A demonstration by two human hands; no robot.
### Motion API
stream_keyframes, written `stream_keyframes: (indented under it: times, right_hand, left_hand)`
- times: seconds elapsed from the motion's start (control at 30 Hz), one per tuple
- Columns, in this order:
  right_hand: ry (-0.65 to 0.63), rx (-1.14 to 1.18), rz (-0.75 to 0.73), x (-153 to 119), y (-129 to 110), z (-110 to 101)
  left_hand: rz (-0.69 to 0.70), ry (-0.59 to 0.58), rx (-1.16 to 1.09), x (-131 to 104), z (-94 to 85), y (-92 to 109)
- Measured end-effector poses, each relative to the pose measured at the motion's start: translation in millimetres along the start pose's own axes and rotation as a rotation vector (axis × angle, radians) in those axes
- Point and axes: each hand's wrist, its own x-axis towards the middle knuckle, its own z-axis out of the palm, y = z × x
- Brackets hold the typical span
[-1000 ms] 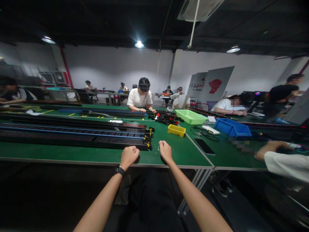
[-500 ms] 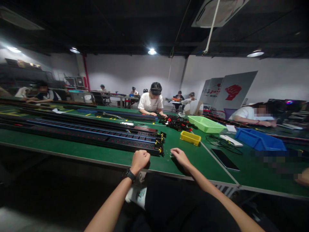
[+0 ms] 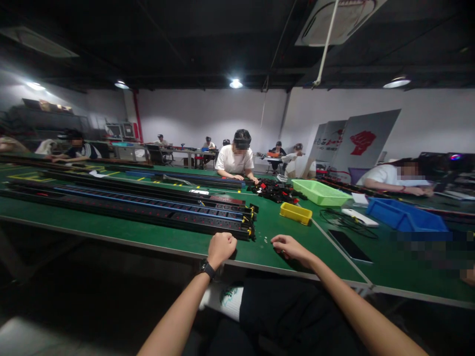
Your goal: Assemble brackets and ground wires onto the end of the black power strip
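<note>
Flanking small white bits [image 3: 265,240] on the desk [image 3: 256,253] near black strips [image 3: 208,222], the left hand [image 3: 221,247] has a closed grip; the curled right hand's [image 3: 291,247] is unclear. Light fingertips suit such bits.

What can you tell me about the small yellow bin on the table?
The yellow bin is a shallow, open-topped rectangular box, apparently plastic, with a rim. It sits upright on the green table, beyond the right hand and nearer than the light-green basket. Neither hand touches it. Its contents, if any, aren't clear.
</note>
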Motion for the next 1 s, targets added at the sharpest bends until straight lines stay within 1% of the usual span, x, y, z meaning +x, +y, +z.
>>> stream_keyframes:
  times: [0.17,0.23,0.33,0.4,0.43,0.5,0.53,0.57,0.63,0.7,0.77,0.83,0.87,0.93,1.0]
  right_hand:
    - [0.090,-0.082,0.105,8.3,-20.2,9.2]
    - [0.098,-0.104,0.099,13.5,-27.0,9.6]
    - [0.113,-0.114,0.081,29.5,-34.2,6.3]
    - [0.117,-0.138,0.035,44.0,-38.9,0.8]
    - [0.125,-0.170,-0.022,51.6,-41.7,-3.0]
    - [0.102,-0.220,-0.194,66.4,-49.0,-11.5]
    - [0.110,-0.238,-0.257,73.5,-53.4,-15.5]
    - [0.110,-0.260,-0.284,80.3,-58.3,-19.0]
    - [0.065,-0.352,-0.332,93.3,-68.5,-23.0]
    - [0.022,-0.485,-0.372,105.6,-77.1,-22.5]
    - [-0.028,-0.620,-0.435,116.9,-81.8,-18.8]
    - [-0.085,-0.659,-0.453,126.5,-81.6,-14.3]
    - [-0.104,-0.654,-0.457,130.4,-80.1,-12.5]
    - [-0.146,-0.641,-0.456,135.7,-75.5,-10.5]
    - [-0.137,-0.639,-0.441,137.9,-71.0,-10.3]
  left_hand:
    - [0.008,-0.038,0.025,-0.9,-3.8,4.6]
    - [0.017,-0.052,0.018,0.1,-4.6,4.8]
    - [0.048,-0.085,0.000,0.5,-6.0,4.8]
    - [0.079,-0.120,-0.009,-0.1,-8.7,5.1]
    - [0.099,-0.143,-0.013,0.0,-11.0,5.5]
    - [0.142,-0.192,-0.017,3.5,-17.7,7.1]
    - [0.164,-0.217,-0.020,8.0,-21.9,8.4]
    - [0.187,-0.242,-0.026,14.8,-26.4,10.2]
    - [0.233,-0.301,-0.046,36.1,-34.4,15.0]
    - [0.297,-0.388,-0.074,66.5,-38.6,21.0]
    - [0.349,-0.389,-0.055,101.9,-37.1,27.0]
    - [0.383,-0.379,0.004,137.7,-30.2,30.9]
    - [0.396,-0.402,0.030,154.4,-25.2,31.7]
    - [0.408,-0.495,0.037,183.6,-14.2,30.6]
    - [0.410,-0.647,-0.014,205.6,-4.0,26.9]
